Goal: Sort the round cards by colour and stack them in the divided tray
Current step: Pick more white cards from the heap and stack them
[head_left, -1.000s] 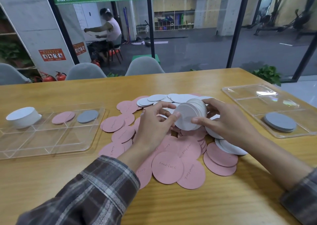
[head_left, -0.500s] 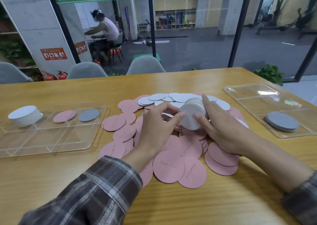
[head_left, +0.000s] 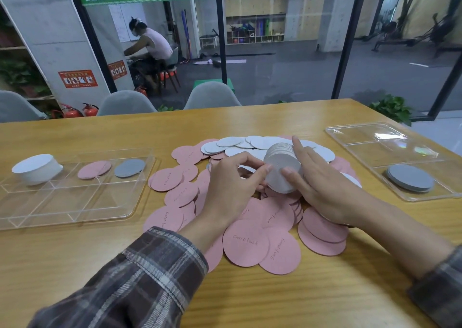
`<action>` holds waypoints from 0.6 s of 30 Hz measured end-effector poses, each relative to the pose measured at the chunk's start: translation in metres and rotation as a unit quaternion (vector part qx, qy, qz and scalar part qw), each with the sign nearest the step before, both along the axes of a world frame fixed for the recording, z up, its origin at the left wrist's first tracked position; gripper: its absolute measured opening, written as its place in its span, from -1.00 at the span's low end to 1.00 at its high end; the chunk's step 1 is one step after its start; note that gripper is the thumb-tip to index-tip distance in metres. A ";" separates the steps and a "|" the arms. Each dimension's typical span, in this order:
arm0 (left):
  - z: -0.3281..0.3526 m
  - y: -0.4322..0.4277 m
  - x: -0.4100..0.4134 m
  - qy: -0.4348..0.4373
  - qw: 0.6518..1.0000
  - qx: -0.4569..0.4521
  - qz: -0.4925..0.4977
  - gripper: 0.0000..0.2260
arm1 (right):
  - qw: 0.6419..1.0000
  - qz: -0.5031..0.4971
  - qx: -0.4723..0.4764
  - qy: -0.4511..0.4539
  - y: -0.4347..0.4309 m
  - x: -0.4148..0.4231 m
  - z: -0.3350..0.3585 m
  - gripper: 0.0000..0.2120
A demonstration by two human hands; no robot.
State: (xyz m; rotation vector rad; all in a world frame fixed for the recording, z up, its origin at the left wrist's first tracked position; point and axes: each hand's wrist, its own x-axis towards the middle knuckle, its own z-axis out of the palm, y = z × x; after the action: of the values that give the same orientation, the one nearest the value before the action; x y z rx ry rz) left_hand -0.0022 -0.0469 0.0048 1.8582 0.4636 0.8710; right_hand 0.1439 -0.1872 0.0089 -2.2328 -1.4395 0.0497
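Evidently the step in hand is the gathering and squaring of white cards: a stack of white cards stands tilted on its edge at the middle of the table, over the loose pink cards which spread toward 6 o'clock. The left hand has its fingers curled, and their tips pinch the stack at its 9 o'clock rim. The right hand lies nearly flat, its straight fingers pressed along the 3 o'clock side and its thumb laid on the front face. More loose white cards lie at 12 o'clock, touching the pink ones. I judge that the next move calls for a firm hold so that no card slips out, then a carry toward 9 o'clock, where the divided tray already has a white pile in its far left compartment, beside a few pink cards and grey cards. At 3 o'clock a second tray holds a grey stack.
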 end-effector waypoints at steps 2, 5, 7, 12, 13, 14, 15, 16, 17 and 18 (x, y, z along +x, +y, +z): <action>0.001 0.000 0.000 0.002 1.000 0.027 0.002 -0.94 | 1.000 0.004 0.001 0.012 -0.001 0.000 0.001 -0.30; -0.001 0.012 0.000 0.017 0.992 0.114 0.053 -0.98 | 1.000 0.004 0.012 0.027 -0.001 0.000 0.001 -0.30; -0.006 0.027 0.000 0.071 0.977 0.180 0.087 -0.89 | 0.999 0.000 0.022 0.035 -0.002 0.000 0.002 -0.31; -0.013 0.040 -0.001 0.220 0.941 0.240 0.092 -0.60 | 0.998 -0.019 0.043 0.031 -0.002 0.002 0.003 -0.26; -0.012 0.040 -0.001 0.220 0.942 0.236 0.090 -0.58 | 0.998 -0.024 0.046 0.031 -0.002 0.002 0.003 -0.25; -0.011 0.040 -0.002 0.216 0.945 0.228 0.087 -0.56 | 0.998 -0.029 0.049 0.032 -0.001 0.003 0.002 -0.24; -0.010 0.040 -0.002 0.207 0.951 0.215 0.083 -0.54 | 0.998 -0.032 0.052 0.033 -0.001 0.003 0.002 -0.23; -0.010 0.041 -0.003 0.194 0.958 0.198 0.080 -0.50 | 0.997 -0.034 0.053 0.034 -0.001 0.003 0.002 -0.23; -0.009 0.041 -0.004 0.181 0.964 0.179 0.075 -0.48 | 0.997 -0.034 0.052 0.034 -0.001 0.003 0.002 -0.22; -0.008 0.040 -0.005 0.170 0.969 0.166 0.069 -0.47 | 0.998 -0.034 0.050 0.034 -0.001 0.003 0.002 -0.20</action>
State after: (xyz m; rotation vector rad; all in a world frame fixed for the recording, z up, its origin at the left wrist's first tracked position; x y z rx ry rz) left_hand -0.0069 -0.0065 -0.0035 2.3224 0.7001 0.7562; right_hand 0.1473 -0.1884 0.0110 -2.1749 -1.3003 0.0310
